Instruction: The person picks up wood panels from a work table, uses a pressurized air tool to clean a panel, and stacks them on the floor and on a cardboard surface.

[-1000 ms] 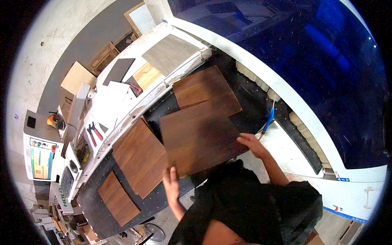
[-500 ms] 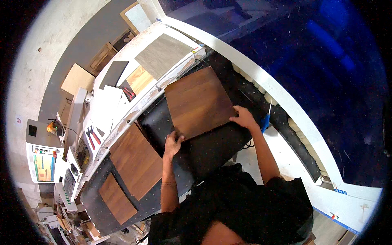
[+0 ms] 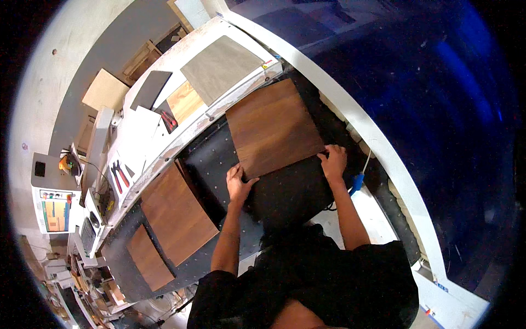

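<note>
A brown wood-grain panel [image 3: 276, 129] is at or just over the far part of the black dotted table [image 3: 204, 160]; whether it fully rests there I cannot tell. My left hand [image 3: 238, 186] grips its near left corner, thumb along the near edge. At the near right corner, my right hand [image 3: 334, 163] pinches the panel's edge. To the left, a second brown panel [image 3: 179, 216] and a narrower brown strip [image 3: 150, 257] lie flat on the same table.
A white ledge [image 3: 159, 101] runs behind the table, bearing a grey panel [image 3: 222, 68], a pale wood piece [image 3: 186, 103] and red-handled pliers [image 3: 121, 176]. A white machine frame with a dark blue cover [image 3: 394, 93] borders the right. A control screen [image 3: 56, 215] stands far left.
The panel in my hands has shifted slightly away and to the right, and squared up against the ledge. My hands moved with it. The view has tilted a little.
</note>
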The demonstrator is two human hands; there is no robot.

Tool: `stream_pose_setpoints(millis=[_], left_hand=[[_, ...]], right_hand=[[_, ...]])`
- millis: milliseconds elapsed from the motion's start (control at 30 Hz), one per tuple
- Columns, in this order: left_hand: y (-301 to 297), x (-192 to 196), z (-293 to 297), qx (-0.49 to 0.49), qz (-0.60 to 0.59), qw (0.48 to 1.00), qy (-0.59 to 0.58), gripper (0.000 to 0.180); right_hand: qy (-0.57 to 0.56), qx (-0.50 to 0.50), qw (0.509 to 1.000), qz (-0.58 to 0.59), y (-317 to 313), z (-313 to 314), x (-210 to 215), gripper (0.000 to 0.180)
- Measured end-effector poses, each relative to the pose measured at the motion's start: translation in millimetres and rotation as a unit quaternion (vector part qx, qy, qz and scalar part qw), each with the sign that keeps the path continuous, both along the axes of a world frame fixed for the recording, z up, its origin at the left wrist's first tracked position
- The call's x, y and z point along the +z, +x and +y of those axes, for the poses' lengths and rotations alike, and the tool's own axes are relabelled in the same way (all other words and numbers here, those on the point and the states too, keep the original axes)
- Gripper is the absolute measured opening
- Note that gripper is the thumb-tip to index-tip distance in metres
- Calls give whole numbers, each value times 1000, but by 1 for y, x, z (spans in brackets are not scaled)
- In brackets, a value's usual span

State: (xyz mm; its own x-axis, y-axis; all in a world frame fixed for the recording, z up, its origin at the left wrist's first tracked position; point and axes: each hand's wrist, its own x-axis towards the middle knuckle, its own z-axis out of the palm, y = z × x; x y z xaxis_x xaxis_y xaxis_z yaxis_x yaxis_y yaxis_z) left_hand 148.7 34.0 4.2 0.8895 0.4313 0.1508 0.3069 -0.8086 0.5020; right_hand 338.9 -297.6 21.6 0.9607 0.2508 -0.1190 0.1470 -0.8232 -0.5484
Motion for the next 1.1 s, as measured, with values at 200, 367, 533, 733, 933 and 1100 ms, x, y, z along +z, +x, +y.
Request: stream_pose_setpoints(millis=[200,367,533,733,933,1100], left_hand=[[56,-3,-76,55,-75,994,64,82],[95,-3,-95,58,-72,996,13,101],[119,7,-102,43,-63,996,-36,103],[143,4,-113,38,-60,996,-57,100],[147,6,-117,27,-34,995,-86,91],[145,3,-112,26,-32,994,-105,91]], right_hand=[[-4,-155,963,-219,-11,35,-25,58],[8,-62,971,-233,8,53,-32,67],[3,-60,968,-245,30,63,-33,75],[17,-93,960,-264,44,70,-40,67],[-17,-86,968,-234,44,68,-43,76],[-78,-59,969,-226,43,72,-48,80]])
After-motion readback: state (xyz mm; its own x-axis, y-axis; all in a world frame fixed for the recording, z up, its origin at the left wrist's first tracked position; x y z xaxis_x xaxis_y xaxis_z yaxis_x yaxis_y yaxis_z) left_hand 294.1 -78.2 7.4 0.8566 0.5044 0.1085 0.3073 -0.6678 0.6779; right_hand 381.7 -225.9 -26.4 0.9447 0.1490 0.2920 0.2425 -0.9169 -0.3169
